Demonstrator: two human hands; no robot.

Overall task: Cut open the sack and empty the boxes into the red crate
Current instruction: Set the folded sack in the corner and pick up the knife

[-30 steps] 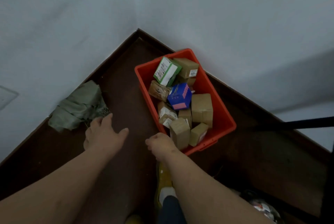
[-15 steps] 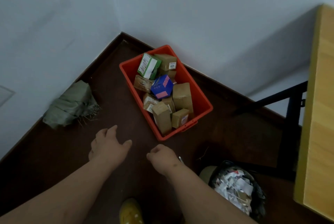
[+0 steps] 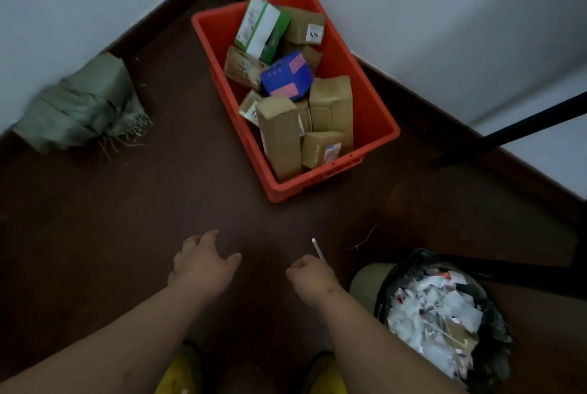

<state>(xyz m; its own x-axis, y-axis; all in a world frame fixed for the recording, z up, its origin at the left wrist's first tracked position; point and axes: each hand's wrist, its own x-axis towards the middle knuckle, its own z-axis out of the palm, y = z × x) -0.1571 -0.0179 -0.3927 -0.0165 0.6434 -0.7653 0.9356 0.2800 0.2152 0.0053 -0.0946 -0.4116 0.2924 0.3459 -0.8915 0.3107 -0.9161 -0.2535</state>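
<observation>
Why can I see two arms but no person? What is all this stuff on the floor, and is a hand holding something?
The camera sits on the person's head and looks down, so you see only their arms and yellow shoes. The left hand is open and holds nothing. The right hand is curled around a thin blade that sticks out of it. On the dark floor stands a red crate full of boxes: brown ones, a green box and a blue box. By the wall lies a crumpled green sack. Beside the right arm is a bin full of paper scraps.
</observation>
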